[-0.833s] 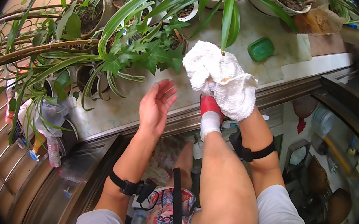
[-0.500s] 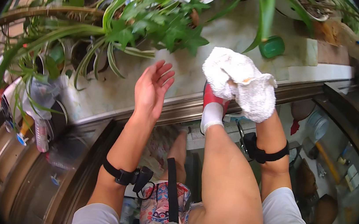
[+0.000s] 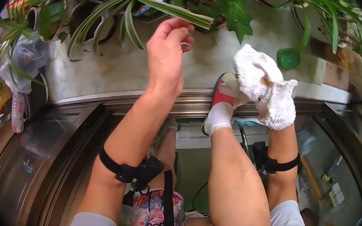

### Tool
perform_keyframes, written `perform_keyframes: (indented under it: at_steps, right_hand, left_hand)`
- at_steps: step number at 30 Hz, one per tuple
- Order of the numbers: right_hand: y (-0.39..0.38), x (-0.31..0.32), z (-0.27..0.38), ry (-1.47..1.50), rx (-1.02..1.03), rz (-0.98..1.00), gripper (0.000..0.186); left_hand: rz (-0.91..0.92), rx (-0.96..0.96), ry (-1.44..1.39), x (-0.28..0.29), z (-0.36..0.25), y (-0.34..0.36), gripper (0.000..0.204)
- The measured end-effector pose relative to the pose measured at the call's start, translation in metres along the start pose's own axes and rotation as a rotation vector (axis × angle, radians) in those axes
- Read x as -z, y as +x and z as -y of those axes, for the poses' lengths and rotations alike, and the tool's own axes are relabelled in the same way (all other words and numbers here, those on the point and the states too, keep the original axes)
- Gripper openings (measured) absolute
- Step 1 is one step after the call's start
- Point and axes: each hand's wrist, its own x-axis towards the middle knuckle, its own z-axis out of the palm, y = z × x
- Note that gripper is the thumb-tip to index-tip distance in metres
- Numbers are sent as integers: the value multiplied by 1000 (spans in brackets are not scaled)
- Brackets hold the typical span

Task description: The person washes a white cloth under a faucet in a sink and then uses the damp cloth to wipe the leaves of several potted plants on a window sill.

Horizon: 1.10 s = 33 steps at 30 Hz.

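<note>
My left hand [image 3: 170, 51] is raised over the light marble-like ledge [image 3: 118, 72], its fingers curled in toward the thumb. It is right under a green-and-cream striped leaf [image 3: 175, 9] of a potted spider plant; the leaf runs just along the top of the fingers, and whether they pinch it is hidden. My right hand [image 3: 266, 82] is almost wholly wrapped by a white terry towel [image 3: 277, 106], with only a little skin showing between its folds. The towel is bunched above the ledge's front edge, beside my foot in a red slipper [image 3: 220, 96] and white sock.
Potted plants with ivy leaves [image 3: 238, 21] line the ledge's far side. A green translucent dish [image 3: 288, 58] sits at the right. A metal window track [image 3: 191, 105] runs along the front. Plastic bags [image 3: 28, 62] and a clear bottle [image 3: 17, 112] are at the left.
My left hand has gone from spread fingers to curled ones and moved up to the striped leaf. The towel in my right hand has shifted slightly right. The view has shifted too.
</note>
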Motion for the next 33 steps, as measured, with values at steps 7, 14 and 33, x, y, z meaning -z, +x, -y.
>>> perform_keyframes:
  at_steps: [7,14,33]
  right_hand:
    - [4,-18,0,606,-4,-53,38]
    - [-10,8,5,164,-83,-72,44]
    - [-17,47,11,233,-154,31,37]
  left_hand:
    - [213,77,-67,-1,-19,10,24]
    - [217,212,-378,-9,-23,-3,27]
    - [416,-27,30,7,-15,20,69]
